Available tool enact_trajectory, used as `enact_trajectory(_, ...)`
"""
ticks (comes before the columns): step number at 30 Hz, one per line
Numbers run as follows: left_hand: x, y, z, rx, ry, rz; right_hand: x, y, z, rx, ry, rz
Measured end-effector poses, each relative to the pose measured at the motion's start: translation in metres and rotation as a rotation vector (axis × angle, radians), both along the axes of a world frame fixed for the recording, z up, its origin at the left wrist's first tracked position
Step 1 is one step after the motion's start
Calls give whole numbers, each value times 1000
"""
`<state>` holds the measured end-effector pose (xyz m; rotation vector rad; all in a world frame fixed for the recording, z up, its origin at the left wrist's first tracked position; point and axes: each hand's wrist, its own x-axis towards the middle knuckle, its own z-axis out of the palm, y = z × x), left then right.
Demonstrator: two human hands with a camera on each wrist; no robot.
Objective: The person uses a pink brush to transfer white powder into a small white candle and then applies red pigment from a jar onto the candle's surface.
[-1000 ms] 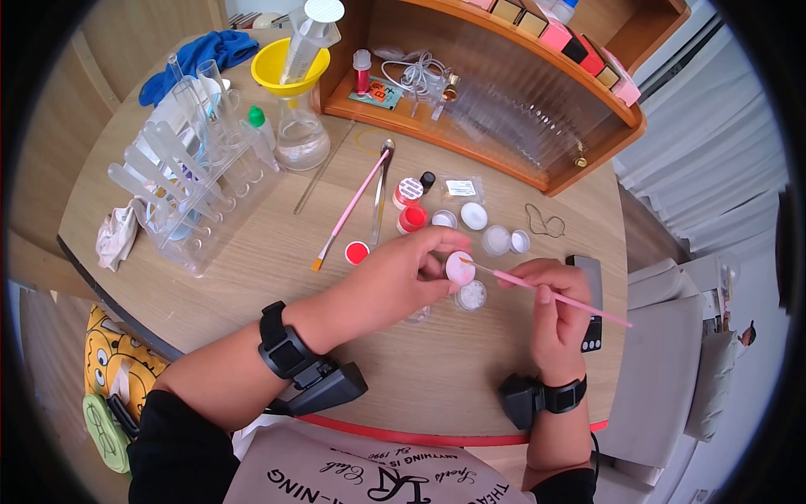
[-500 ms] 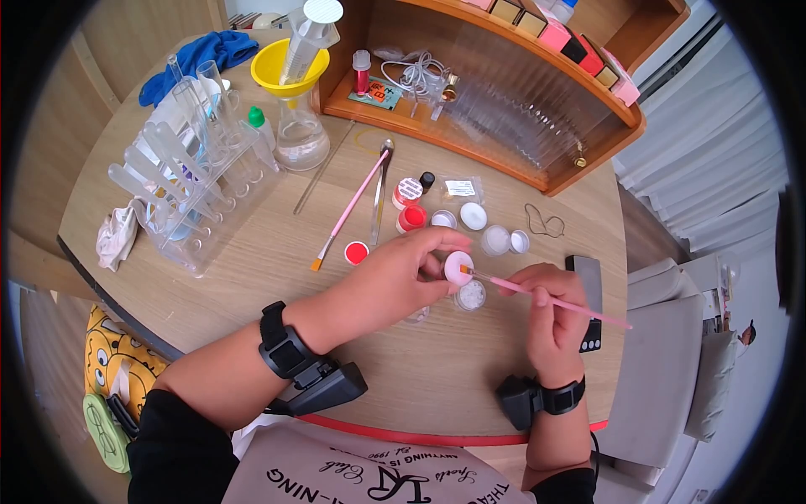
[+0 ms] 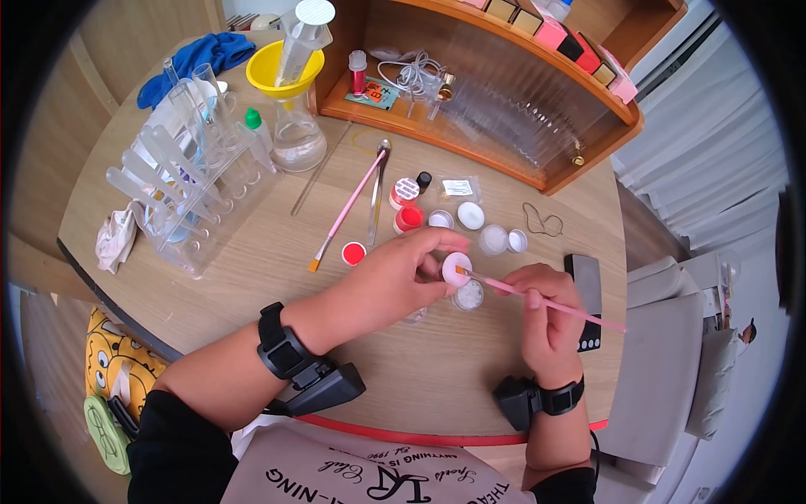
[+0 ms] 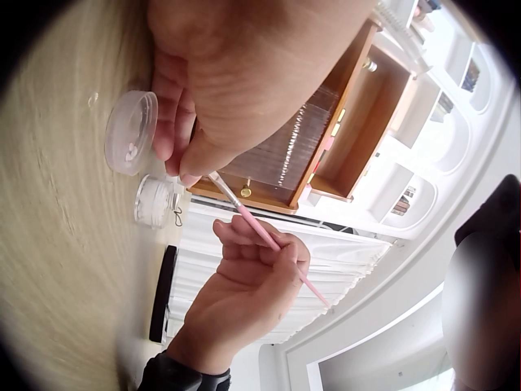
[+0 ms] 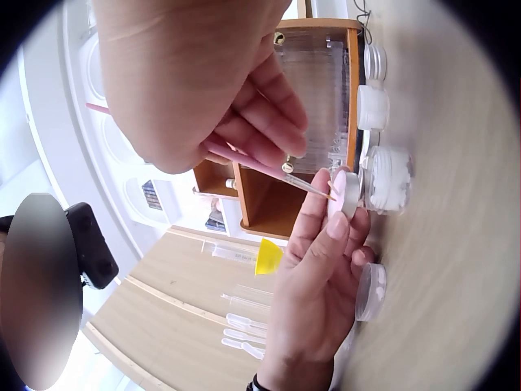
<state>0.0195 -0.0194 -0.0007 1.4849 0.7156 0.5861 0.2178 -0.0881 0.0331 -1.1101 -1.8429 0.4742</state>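
My left hand [image 3: 399, 273] pinches a small round white lid [image 3: 452, 261] between thumb and fingers, its pale pink face turned up. My right hand [image 3: 551, 323] grips a pink-handled paintbrush [image 3: 504, 286] partway along the handle, and its orange bristles rest on the lid's face. In the right wrist view the bristles meet the pink inner side of the lid [image 5: 352, 194]. Just below the held lid stands a clear jar of white pieces [image 3: 468, 296]. A shallow clear dish [image 4: 132, 133] lies under the left hand, mostly hidden in the head view.
Behind the hands stand red pots [image 3: 409, 218] and white tubs [image 3: 471, 215]. Another paintbrush [image 3: 346, 212] lies to the left, near a test-tube rack [image 3: 197, 197] and a flask [image 3: 298, 139] with a yellow funnel. A black scale [image 3: 583, 290] is by the right hand; a wooden cabinet [image 3: 504, 160] closes the back.
The bristles have shifted a little down across the lid's face, the right hand moving slightly with the brush. The left hand keeps its hold on the lid.
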Motion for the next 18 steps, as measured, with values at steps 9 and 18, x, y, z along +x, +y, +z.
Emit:
enact_trajectory(9,0,0,0,2,24,-7,1,-1,-2,-16,-9,-60)
enact_trajectory(18,0,0,-2,28,8,-8,4,-1,-6,-9,31,-71)
